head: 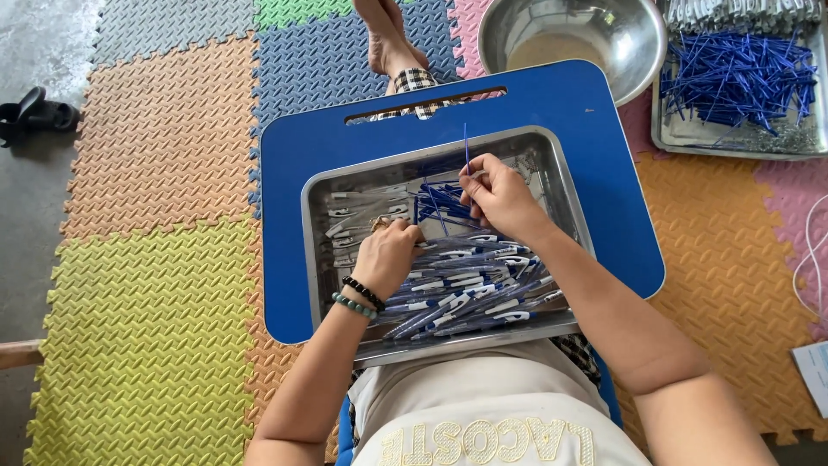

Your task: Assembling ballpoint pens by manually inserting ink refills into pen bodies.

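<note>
A steel tray (pixel 552 177) rests on a blue lap board (pixel 569 99) over my legs. Inside it lie several assembled blue-and-white pens (pixel 470 293), loose blue refills (pixel 440 200) and clear pen barrels (pixel 358 207). My right hand (pixel 498 197) pinches a thin blue refill (pixel 466 148) that stands upright above the tray's far side. My left hand (pixel 386 257), with bead bracelets at the wrist, is curled closed over small parts at the tray's middle left; what it grips is hidden.
A round steel bowl (pixel 573 39) sits beyond the board. A second steel tray (pixel 664 129) at the far right holds a heap of blue refills (pixel 737 78). Coloured foam mats (pixel 155 259) cover the floor. A black sandal (pixel 34 110) lies at left.
</note>
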